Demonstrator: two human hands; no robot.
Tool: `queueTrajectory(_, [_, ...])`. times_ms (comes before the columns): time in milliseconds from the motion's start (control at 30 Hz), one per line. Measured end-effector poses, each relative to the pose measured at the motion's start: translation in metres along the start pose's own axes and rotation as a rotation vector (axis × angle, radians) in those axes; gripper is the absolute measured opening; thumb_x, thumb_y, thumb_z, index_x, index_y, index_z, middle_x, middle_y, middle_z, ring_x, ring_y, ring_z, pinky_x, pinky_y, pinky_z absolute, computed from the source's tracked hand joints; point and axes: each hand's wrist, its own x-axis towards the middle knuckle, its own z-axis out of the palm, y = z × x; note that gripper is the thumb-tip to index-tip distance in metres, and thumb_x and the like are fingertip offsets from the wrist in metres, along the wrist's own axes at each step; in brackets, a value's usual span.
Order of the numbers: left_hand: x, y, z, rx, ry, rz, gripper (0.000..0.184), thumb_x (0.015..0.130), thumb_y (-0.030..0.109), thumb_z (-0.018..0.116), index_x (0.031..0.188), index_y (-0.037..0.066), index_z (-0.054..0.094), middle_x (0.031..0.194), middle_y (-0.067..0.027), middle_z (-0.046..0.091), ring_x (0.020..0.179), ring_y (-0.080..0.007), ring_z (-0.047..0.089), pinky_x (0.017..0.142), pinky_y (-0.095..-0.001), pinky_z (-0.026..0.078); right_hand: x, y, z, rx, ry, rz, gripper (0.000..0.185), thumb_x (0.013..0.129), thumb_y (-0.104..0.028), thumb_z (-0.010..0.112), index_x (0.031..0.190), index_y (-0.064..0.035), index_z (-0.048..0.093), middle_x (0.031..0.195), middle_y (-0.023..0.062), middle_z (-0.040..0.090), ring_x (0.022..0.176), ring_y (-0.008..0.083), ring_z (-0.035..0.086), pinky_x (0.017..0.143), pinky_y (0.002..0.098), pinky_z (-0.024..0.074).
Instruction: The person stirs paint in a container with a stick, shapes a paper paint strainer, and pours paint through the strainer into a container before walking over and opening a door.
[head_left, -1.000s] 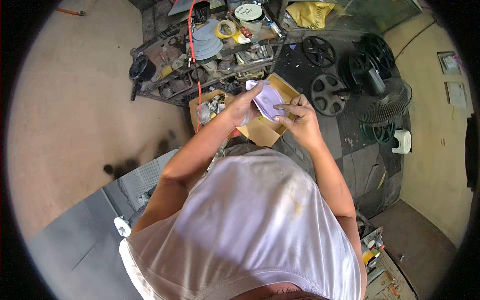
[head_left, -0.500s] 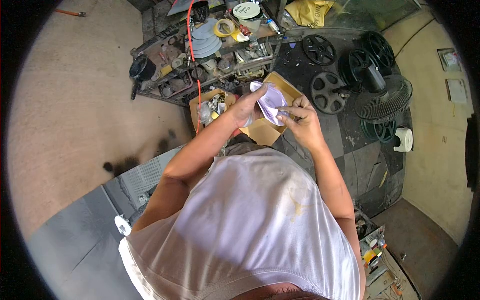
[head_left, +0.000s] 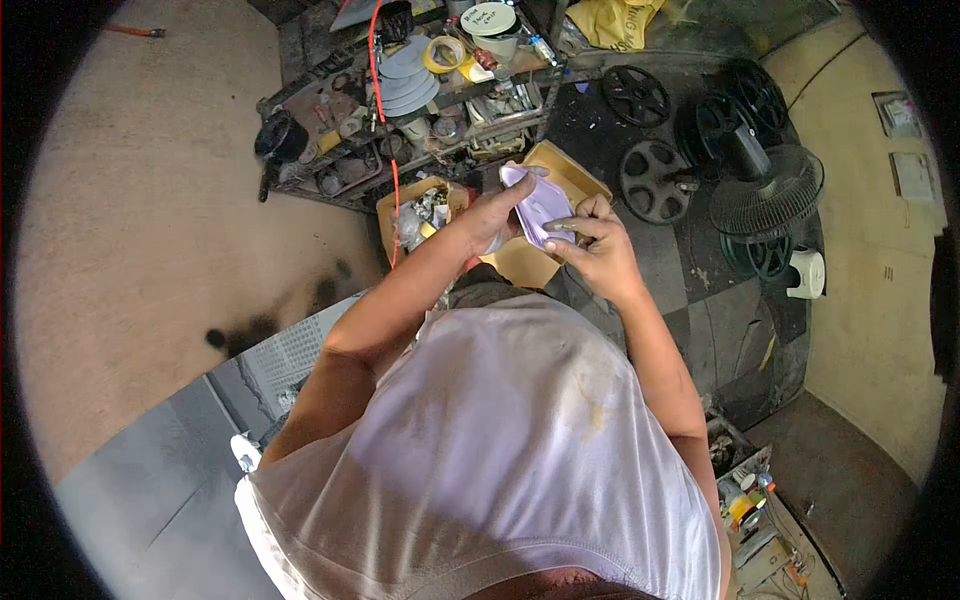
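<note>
The left hand [head_left: 492,215] holds a stack of thin, pale lilac sheets, apparently folded paper [head_left: 540,207], with its thumb lying over the upper left edge; its other fingers are mostly hidden underneath, so how they close there cannot be told. The right hand [head_left: 605,252] has its thumb and forefinger set narrowly at the right edge of the same sheets, touching them, while its remaining fingers curl above. The sheets sit between the two sets of fingers, slightly tilted.

Below the fingers is an open brown cardboard box [head_left: 528,266], its inside showing beyond them and its flap on the near side. To the left of the left fingers stands a smaller open cardboard box [head_left: 386,218] with crumpled plastic and scraps in it, and a thin orange-red hose [head_left: 377,85] passes in front of it. Farther beyond the left fingers, a cluttered dark table carries overlapping round grey discs [head_left: 408,88], a roll of yellow tape [head_left: 429,62] and a white tub with a pale lid [head_left: 488,18]. Right of the right fingers, well apart, are a grey spoked wheel [head_left: 652,165] and a black caged fan [head_left: 765,205].
</note>
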Motion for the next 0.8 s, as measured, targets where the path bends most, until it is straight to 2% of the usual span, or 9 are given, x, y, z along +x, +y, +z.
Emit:
queueTrajectory(200, [-0.002, 0.007, 0.004, -0.043, -0.044, -0.053, 0.056, 0.099, 0.05, 0.058, 0.142, 0.015, 0.045, 0.132, -0.0112, 0.059, 0.122, -0.0254, 0.061, 0.103, -0.0438, 0.052, 0.003, 0.013, 0.003, 0.076, 0.007, -0.002, 0.03, 0.069, -0.014, 0.088, 0.097, -0.0054, 0.08, 0.083, 0.0063, 0.053, 0.082, 0.0214, 0.052, 0.076, 0.0337, 0.0444])
queueTrajectory(233, [-0.001, 0.006, 0.003, -0.043, -0.046, -0.053, 0.056, 0.099, 0.05, 0.058, 0.142, 0.015, 0.045, 0.132, -0.0112, 0.059, 0.122, -0.0254, 0.061, 0.103, -0.0438, 0.052, 0.003, 0.011, 0.001, 0.055, -0.005, 0.003, 0.028, 0.07, -0.013, 0.087, 0.097, -0.0059, 0.08, 0.084, 0.0043, 0.052, 0.082, 0.0186, 0.051, 0.073, 0.0309, 0.0431])
queueTrajectory(300, [0.0, 0.004, 0.004, -0.008, -0.022, -0.031, 0.069, 0.096, 0.057, 0.056, 0.145, 0.011, 0.041, 0.133, -0.0181, 0.059, 0.124, -0.03, 0.06, 0.106, -0.0473, 0.049, 0.001, 0.008, -0.001, 0.032, -0.018, 0.007, 0.027, 0.071, -0.011, 0.086, 0.097, -0.0063, 0.08, 0.086, 0.0023, 0.052, 0.082, 0.0157, 0.05, 0.07, 0.0281, 0.0418])
queueTrajectory(367, [0.0, 0.006, 0.008, -0.007, -0.014, -0.028, 0.068, 0.097, 0.057, 0.056, 0.145, 0.011, 0.042, 0.134, -0.0182, 0.059, 0.124, -0.0303, 0.06, 0.106, -0.0475, 0.049, -0.002, 0.004, -0.003, -0.017, 0.131, -0.038, 0.029, 0.069, -0.014, 0.088, 0.095, -0.0053, 0.079, 0.083, 0.007, 0.056, 0.078, 0.0211, 0.054, 0.071, 0.0346, 0.0452])
queueTrajectory(467, [-0.001, 0.006, 0.011, -0.007, -0.002, -0.018, 0.067, 0.097, 0.057, 0.055, 0.144, 0.011, 0.043, 0.133, -0.0181, 0.058, 0.124, -0.0306, 0.059, 0.107, -0.0477, 0.049, -0.001, -0.011, -0.005, -0.051, 0.241, 0.001, 0.028, 0.069, -0.015, 0.089, 0.094, -0.0066, 0.079, 0.083, 0.0072, 0.057, 0.076, 0.0212, 0.054, 0.069, 0.0346, 0.0454])
queueTrajectory(567, [0.001, 0.004, 0.009, -0.017, -0.006, -0.013, 0.066, 0.097, 0.057, 0.056, 0.144, 0.011, 0.043, 0.133, -0.0177, 0.059, 0.124, -0.0306, 0.059, 0.107, -0.0473, 0.049, -0.002, -0.001, -0.006, 0.053, 0.114, 0.032, 0.031, 0.067, -0.017, 0.09, 0.094, -0.008, 0.08, 0.081, 0.0069, 0.055, 0.077, 0.021, 0.054, 0.07, 0.0337, 0.0453])
queueTrajectory(700, [0.001, 0.005, 0.01, -0.028, -0.03, -0.021, 0.066, 0.096, 0.057, 0.056, 0.143, 0.013, 0.044, 0.131, -0.0176, 0.059, 0.124, -0.0306, 0.059, 0.106, -0.0465, 0.05, -0.001, 0.004, -0.004, -0.013, 0.09, -0.09, 0.031, 0.066, -0.016, 0.089, 0.095, -0.0086, 0.08, 0.083, 0.0033, 0.051, 0.08, 0.018, 0.049, 0.071, 0.0313, 0.0425])
queueTrajectory(800, [0.0, 0.005, 0.013, -0.018, -0.034, -0.02, 0.067, 0.096, 0.058, 0.057, 0.143, 0.012, 0.043, 0.131, -0.018, 0.058, 0.123, -0.0304, 0.06, 0.105, -0.0459, 0.051, -0.002, 0.004, -0.005, -0.108, 0.124, -0.119, 0.037, 0.061, -0.022, 0.092, 0.095, -0.0102, 0.08, 0.081, 0.0049, 0.05, 0.081, 0.0217, 0.051, 0.076, 0.0345, 0.0451])
